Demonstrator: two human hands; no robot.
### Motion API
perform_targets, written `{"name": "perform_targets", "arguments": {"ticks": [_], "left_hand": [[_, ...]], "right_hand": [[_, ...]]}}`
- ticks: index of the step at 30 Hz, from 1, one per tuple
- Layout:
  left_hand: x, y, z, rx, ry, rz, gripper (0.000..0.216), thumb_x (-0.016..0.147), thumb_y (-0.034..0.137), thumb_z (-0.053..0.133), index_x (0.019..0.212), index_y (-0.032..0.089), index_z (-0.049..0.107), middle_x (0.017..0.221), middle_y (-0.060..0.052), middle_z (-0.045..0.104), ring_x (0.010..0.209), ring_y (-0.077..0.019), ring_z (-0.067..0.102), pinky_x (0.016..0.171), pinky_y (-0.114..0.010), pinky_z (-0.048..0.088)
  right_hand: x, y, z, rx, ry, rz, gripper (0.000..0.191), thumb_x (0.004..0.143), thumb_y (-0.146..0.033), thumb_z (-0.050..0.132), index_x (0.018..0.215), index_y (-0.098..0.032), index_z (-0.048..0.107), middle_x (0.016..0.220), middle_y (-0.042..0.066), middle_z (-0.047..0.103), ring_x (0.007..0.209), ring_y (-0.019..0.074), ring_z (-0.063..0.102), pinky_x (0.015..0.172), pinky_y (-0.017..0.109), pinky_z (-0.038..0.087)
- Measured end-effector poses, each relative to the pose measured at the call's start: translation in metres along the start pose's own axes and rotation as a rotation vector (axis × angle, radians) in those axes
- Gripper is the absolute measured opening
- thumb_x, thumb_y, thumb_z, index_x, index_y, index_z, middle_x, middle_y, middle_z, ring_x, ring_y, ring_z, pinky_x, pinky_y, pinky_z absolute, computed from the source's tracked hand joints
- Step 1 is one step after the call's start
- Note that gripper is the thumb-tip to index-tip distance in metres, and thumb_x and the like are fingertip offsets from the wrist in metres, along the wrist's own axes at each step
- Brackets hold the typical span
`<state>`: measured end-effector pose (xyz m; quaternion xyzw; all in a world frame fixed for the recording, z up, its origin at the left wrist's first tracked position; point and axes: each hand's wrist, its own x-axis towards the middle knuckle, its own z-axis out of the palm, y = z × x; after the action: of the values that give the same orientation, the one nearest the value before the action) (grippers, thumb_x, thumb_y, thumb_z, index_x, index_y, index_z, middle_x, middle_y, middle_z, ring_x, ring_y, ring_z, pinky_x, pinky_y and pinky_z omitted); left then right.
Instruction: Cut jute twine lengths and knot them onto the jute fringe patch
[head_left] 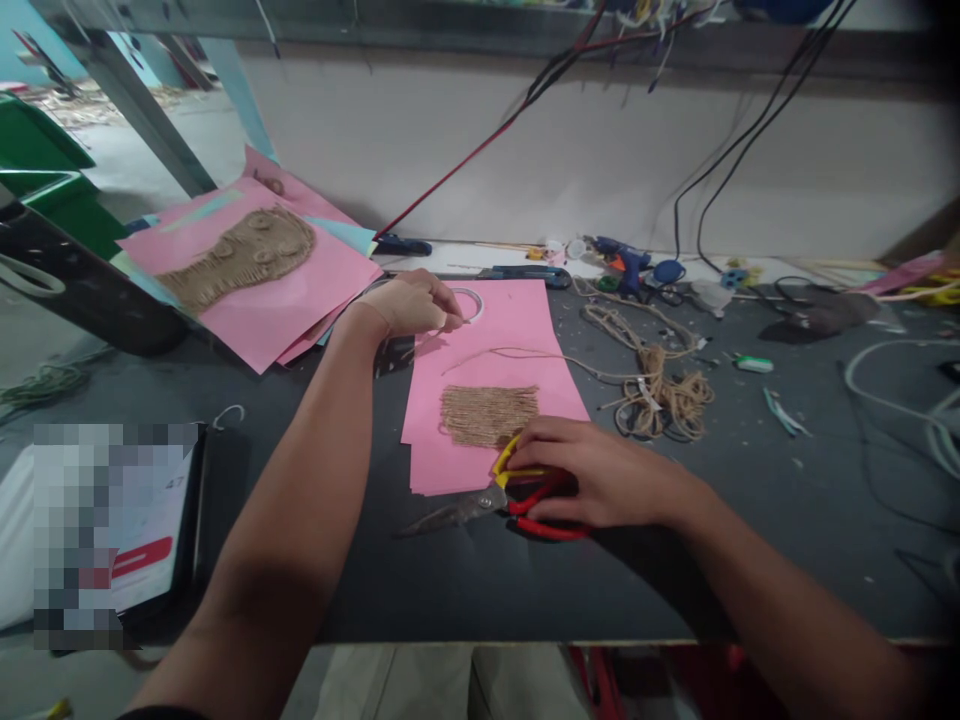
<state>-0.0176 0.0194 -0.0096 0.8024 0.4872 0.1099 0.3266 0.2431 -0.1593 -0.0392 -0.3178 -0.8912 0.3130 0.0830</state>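
At lower centre, gripping scissors (495, 497) with right hand (600, 468), best keeping blades (454, 515) clear of left forearm (304, 460); at upper centre, poising left hand (411, 302) at white ring (481, 301), grip unclear.

The bare left arm (307, 490) reaches diagonally across the dark grey, flat desk (420, 600), from the left part of its front edge toward its far edge. The left hand (411, 303) is palm down, wrist slightly bent, fingers (439, 288) curved and tips drawn close to the thumb. The bare right arm (787, 590) crosses the front edge farther right; the right hand (600, 472), nearer that edge, points leftward, fingers curled.
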Motion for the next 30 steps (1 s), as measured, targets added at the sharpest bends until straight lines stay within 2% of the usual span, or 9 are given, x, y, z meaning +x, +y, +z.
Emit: {"name": "perform_targets", "arguments": {"ticks": [3, 5, 9, 12, 14, 18, 22, 30], "left_hand": [[0.000, 0.000, -0.001, -0.001, -0.009, 0.002, 0.028, 0.064, 0.029, 0.071, 0.088, 0.019, 0.081, 0.081, -0.006, 0.075, 0.075, -0.0194, 0.062, 0.067, -0.032, 0.045], [0.000, 0.000, -0.001, 0.015, -0.018, 0.008, 0.026, 0.064, 0.030, 0.071, 0.086, 0.020, 0.081, 0.079, -0.006, 0.074, 0.074, -0.0193, 0.061, 0.066, -0.033, 0.044], [0.001, 0.001, -0.001, 0.046, -0.023, 0.006, 0.025, 0.066, 0.031, 0.070, 0.086, 0.020, 0.080, 0.078, -0.005, 0.072, 0.074, -0.0187, 0.060, 0.067, -0.031, 0.043], [0.000, 0.002, 0.000, 0.048, -0.013, 0.012, 0.026, 0.066, 0.030, 0.069, 0.087, 0.019, 0.080, 0.080, -0.005, 0.072, 0.074, -0.0181, 0.060, 0.067, -0.031, 0.043], [0.000, 0.003, 0.000, 0.031, -0.011, 0.033, 0.026, 0.066, 0.029, 0.069, 0.088, 0.018, 0.079, 0.082, -0.006, 0.073, 0.075, -0.0184, 0.060, 0.068, -0.031, 0.044], [0.001, 0.003, 0.001, 0.007, -0.006, 0.044, 0.030, 0.067, 0.028, 0.069, 0.093, 0.017, 0.079, 0.089, -0.008, 0.075, 0.081, -0.0190, 0.063, 0.072, -0.030, 0.046], [0.002, 0.002, 0.001, 0.027, 0.001, 0.035, 0.039, 0.068, 0.026, 0.068, 0.105, 0.016, 0.078, 0.096, -0.008, 0.076, 0.082, -0.0190, 0.064, 0.071, -0.028, 0.046], [0.000, 0.006, 0.001, 0.081, -0.050, 0.055, 0.029, 0.069, 0.031, 0.067, 0.091, 0.018, 0.082, 0.087, -0.008, 0.076, 0.078, -0.0197, 0.063, 0.071, -0.031, 0.045]], "right_hand": [[0.000, -0.004, -0.006, 0.131, 0.028, -0.053, 0.034, 0.089, -0.034, 0.073, 0.120, -0.023, 0.070, 0.121, 0.009, 0.068, 0.109, 0.0226, 0.065, 0.094, 0.036, 0.051], [0.003, -0.005, -0.010, 0.135, 0.100, -0.080, 0.026, 0.093, -0.034, 0.069, 0.117, -0.024, 0.071, 0.118, 0.008, 0.070, 0.108, 0.0218, 0.065, 0.093, 0.035, 0.051], [0.016, -0.003, -0.016, -0.112, 0.271, -0.051, 0.016, 0.098, -0.028, 0.062, 0.106, -0.020, 0.073, 0.105, 0.010, 0.072, 0.100, 0.0228, 0.065, 0.086, 0.036, 0.051], [0.030, -0.004, -0.027, -0.250, 0.327, -0.045, 0.016, 0.098, -0.025, 0.059, 0.102, -0.017, 0.073, 0.101, 0.011, 0.073, 0.097, 0.0230, 0.066, 0.085, 0.036, 0.050], [0.042, -0.005, -0.039, -0.294, 0.304, -0.017, 0.020, 0.099, -0.025, 0.056, 0.103, -0.017, 0.074, 0.101, 0.010, 0.074, 0.098, 0.0231, 0.066, 0.086, 0.036, 0.048], [0.075, -0.001, -0.059, -0.345, 0.182, 0.141, 0.023, 0.096, -0.026, 0.057, 0.101, -0.016, 0.077, 0.098, 0.011, 0.076, 0.091, 0.0232, 0.067, 0.078, 0.033, 0.046], [0.104, 0.018, -0.056, -0.404, 0.187, 0.255, 0.022, 0.091, -0.018, 0.059, 0.101, -0.016, 0.079, 0.094, 0.013, 0.077, 0.088, 0.0233, 0.067, 0.077, 0.032, 0.044], [0.120, 0.050, -0.033, -0.469, 0.194, 0.117, 0.017, 0.091, -0.019, 0.060, 0.097, -0.015, 0.076, 0.098, 0.014, 0.071, 0.090, 0.0243, 0.062, 0.076, 0.033, 0.041]]}}
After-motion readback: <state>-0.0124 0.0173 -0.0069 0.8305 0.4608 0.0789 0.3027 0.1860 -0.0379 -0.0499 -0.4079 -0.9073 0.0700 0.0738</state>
